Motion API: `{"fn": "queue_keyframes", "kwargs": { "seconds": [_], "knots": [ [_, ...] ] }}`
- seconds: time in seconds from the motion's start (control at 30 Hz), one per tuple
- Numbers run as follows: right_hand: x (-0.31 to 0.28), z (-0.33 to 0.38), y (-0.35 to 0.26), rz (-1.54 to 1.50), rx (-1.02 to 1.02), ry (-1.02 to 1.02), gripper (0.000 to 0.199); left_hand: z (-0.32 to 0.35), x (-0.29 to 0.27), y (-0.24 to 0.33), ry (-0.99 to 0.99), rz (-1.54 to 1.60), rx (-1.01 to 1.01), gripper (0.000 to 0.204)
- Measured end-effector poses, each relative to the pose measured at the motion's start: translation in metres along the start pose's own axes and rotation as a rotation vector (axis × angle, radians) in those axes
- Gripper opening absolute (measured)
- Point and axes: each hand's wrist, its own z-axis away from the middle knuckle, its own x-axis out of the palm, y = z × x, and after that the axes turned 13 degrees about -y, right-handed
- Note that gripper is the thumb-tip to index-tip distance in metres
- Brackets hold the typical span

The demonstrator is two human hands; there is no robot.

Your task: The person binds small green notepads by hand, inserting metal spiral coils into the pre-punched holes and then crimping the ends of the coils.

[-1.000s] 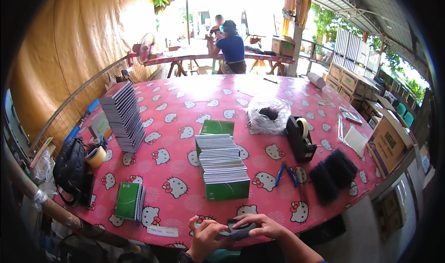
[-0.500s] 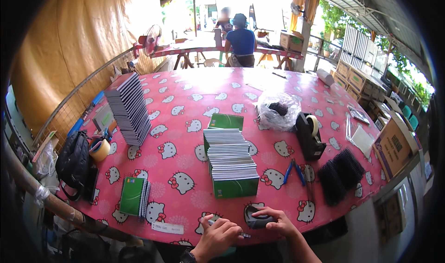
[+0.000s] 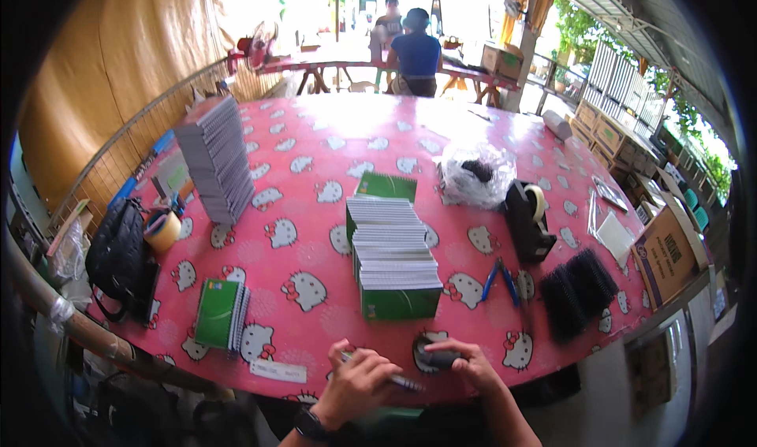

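Note:
Low in the middle, my left hand (image 3: 359, 385) has its fingers curled around a slim, pale pen-like stick (image 3: 408, 383), whose ends poke out past the fingers. Beside it, my right hand (image 3: 471, 364) has its thumb and fingers closed on a small dark grey, rounded thing (image 3: 443, 357) at the table's near edge; its kind is unclear. Just beyond both hands stands a long row of spiral notebooks (image 3: 394, 250), with a green cover (image 3: 400, 302) facing me. A few more green notebooks (image 3: 217, 314) lie to the left.
The pink patterned table (image 3: 307, 210) also bears a tall notebook stack (image 3: 215, 162), a black bag (image 3: 118, 258), tape rolls (image 3: 162, 230), blue pliers (image 3: 501, 282), black binding coils (image 3: 578, 296), a tape dispenser (image 3: 530, 222) and a plastic bag (image 3: 477, 175). Two people sit beyond.
My view has shifted slightly. The pale stick sticks out further from my left hand, which has turned a little. My right hand stays on the dark thing.

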Motion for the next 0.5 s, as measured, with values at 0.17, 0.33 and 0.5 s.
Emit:
{"fn": "queue_keyframes", "kwargs": {
  "seconds": [0.17,0.33,0.5],
  "knots": [
    [0.007,0.005,-0.017,-0.026,-0.097,-0.135,0.086,-0.008,0.013,0.009,0.094,0.024,-0.022,0.019],
    [-0.008,-0.006,-0.020,0.239,-0.068,-0.119,0.053,-0.001,0.017,0.007,0.146,0.162,-0.100,0.051],
    [-0.004,-0.012,-0.024,0.403,0.048,-0.090,0.051,-0.001,0.019,0.004,0.188,0.159,-0.075,0.067]
  ]
}}
